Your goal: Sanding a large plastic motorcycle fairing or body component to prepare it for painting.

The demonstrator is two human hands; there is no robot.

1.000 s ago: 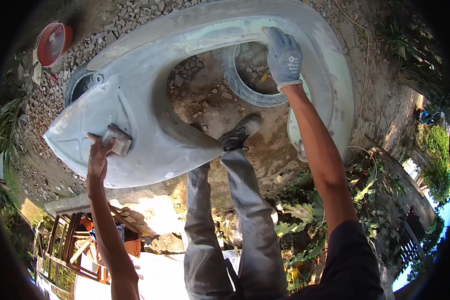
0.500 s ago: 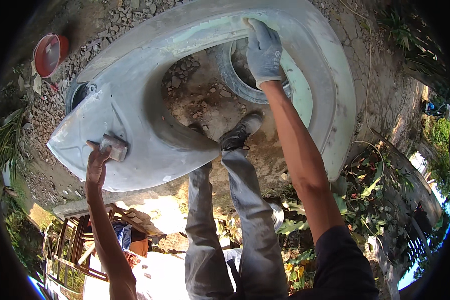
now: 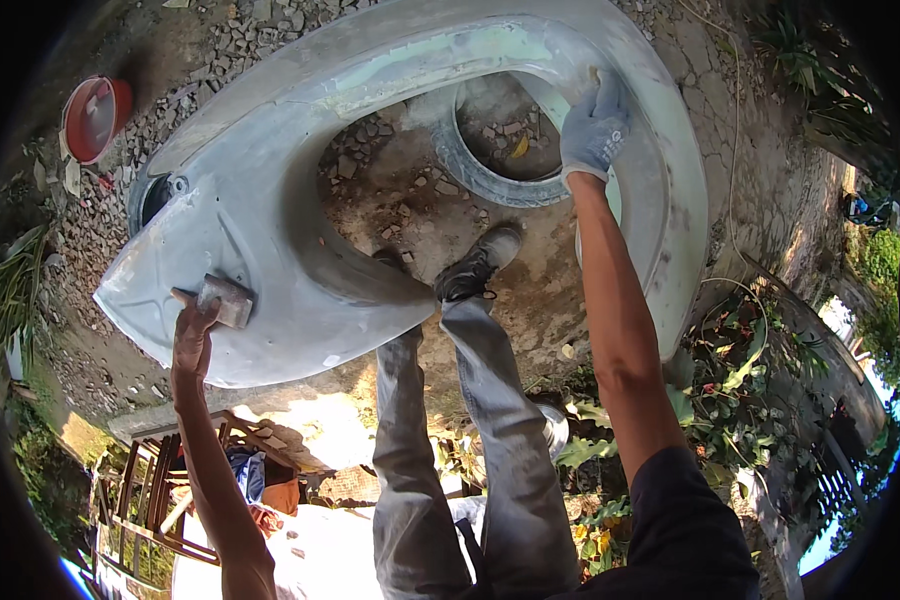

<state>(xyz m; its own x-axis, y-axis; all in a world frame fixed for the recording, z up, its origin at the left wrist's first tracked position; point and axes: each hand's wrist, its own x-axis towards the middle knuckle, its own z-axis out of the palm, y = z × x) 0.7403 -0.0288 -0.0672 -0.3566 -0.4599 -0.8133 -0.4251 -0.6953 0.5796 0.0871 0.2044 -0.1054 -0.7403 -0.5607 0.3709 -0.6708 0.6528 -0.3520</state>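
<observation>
A large grey, curved vehicle body shell point(image 3: 260, 210), with pale green patches along its inner rim, lies on the ground before me. My bare left hand point(image 3: 192, 335) grips a greyish-brown rectangular sanding block point(image 3: 227, 301), which rests flat on the shell's left part. Over on the right, my right hand point(image 3: 595, 130), in a grey glove, presses its fingers together on the shell's pale green inner rim. A small tan bit shows at its fingertips; whether it is held or part of a finger I cannot make out.
A tire point(image 3: 500, 190) lies within the shell's opening, near my shoes point(image 3: 480, 262). Broken stones point(image 3: 240, 50) and a red basin point(image 3: 98, 118) are at the far left. Leafy plants point(image 3: 730, 400) grow at right; a wooden rack point(image 3: 155, 490) stands at lower left.
My gloved right hand has slid right and a little nearer along the shell's rim, uncovering more of the tire. My left hand and the sanding block have hardly moved.
</observation>
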